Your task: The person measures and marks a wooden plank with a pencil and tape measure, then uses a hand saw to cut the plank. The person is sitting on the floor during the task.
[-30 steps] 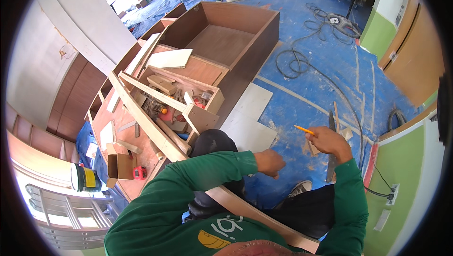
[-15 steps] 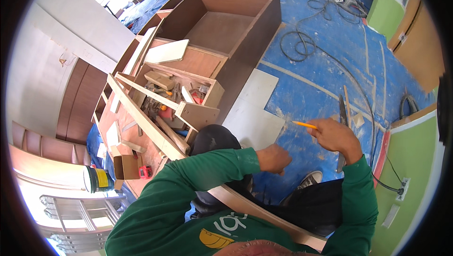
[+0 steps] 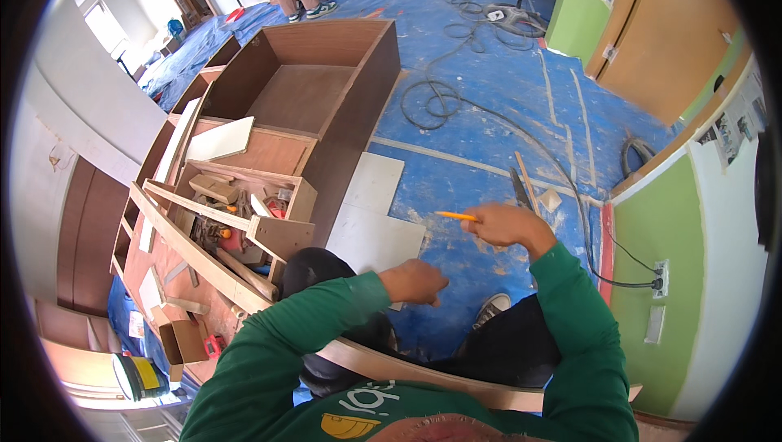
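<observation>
Right hand (image 3: 503, 224) pinching pencil (image 3: 456, 216), tip pointing left over white panels (image 3: 371, 234) | left hand (image 3: 415, 282) hovering over panel edge, fingers curled together, holding nothing visible | curved strip (image 3: 423, 377) crossing lap, ends being hidden by sleeves.

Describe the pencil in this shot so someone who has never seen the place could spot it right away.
Start from the blue sheet covering the floor and find the person's green-sleeved right hand raised over it. The pencil sticks out leftward from that hand, toward the white boards lying on the sheet. It is the only thin yellow-orange stick in a hand; the wood strips nearby lie loose on the floor.
</observation>
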A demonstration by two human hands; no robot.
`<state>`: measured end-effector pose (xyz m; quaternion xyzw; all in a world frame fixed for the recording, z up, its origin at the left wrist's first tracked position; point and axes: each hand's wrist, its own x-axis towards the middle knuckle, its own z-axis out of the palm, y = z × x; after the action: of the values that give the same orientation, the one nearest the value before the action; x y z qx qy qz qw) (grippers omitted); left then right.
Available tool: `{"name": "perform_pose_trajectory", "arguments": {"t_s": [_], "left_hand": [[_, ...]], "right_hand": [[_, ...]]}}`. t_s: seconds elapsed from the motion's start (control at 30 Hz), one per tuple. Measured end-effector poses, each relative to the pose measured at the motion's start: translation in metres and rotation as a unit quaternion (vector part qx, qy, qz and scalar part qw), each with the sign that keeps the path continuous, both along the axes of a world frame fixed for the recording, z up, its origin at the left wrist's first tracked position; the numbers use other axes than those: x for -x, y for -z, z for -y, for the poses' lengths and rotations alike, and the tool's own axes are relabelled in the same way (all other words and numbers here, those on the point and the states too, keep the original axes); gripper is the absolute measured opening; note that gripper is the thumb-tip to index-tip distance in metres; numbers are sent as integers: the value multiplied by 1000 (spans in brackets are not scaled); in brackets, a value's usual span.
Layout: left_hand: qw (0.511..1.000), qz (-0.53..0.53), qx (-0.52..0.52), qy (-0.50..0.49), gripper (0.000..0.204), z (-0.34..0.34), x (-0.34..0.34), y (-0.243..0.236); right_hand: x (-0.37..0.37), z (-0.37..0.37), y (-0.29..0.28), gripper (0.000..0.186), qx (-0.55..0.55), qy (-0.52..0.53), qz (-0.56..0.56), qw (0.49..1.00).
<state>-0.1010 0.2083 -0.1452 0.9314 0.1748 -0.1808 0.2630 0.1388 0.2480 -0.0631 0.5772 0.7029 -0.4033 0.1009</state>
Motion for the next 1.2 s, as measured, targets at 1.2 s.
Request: {"name": "perform_pose_trajectory", "arguments": {"t_s": [1.2], "left_hand": [[733,635,174,172,29,150,-27,-319]], "right_hand": [[-81,43,30,43,-79,117,34,989]]}}
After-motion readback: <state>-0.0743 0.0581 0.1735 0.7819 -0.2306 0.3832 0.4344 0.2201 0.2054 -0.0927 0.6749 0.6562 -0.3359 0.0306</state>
